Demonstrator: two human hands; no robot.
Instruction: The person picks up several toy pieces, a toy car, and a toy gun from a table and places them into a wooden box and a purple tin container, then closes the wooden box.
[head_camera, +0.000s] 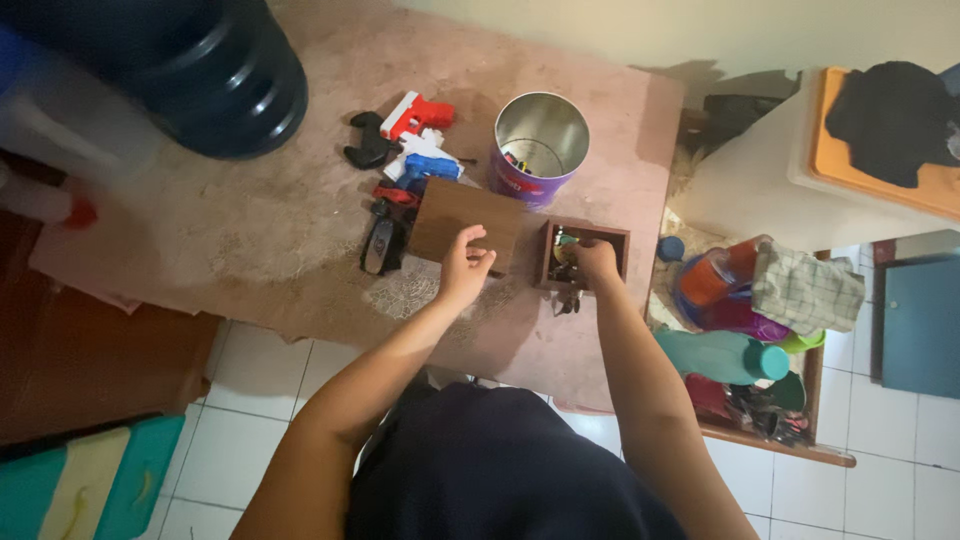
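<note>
My left hand (466, 262) rests on the front edge of a flat brown wooden lid (466, 218) on the table, fingers curled over it. My right hand (597, 260) reaches into a small open wooden box (617, 240), fingers closed around small items inside; what it grips is hidden. A small dark object (569, 301) lies just in front of the box. Behind the lid stands an open metal tin (541, 140) with a purple wrap.
Toy guns in red, white and blue (418, 140) and a black toy (383, 240) lie left of the lid. A large dark water jug (215, 70) stands at the back left. Right of the table a crate holds plastic bottles (735, 355) and a checked cloth (805, 288).
</note>
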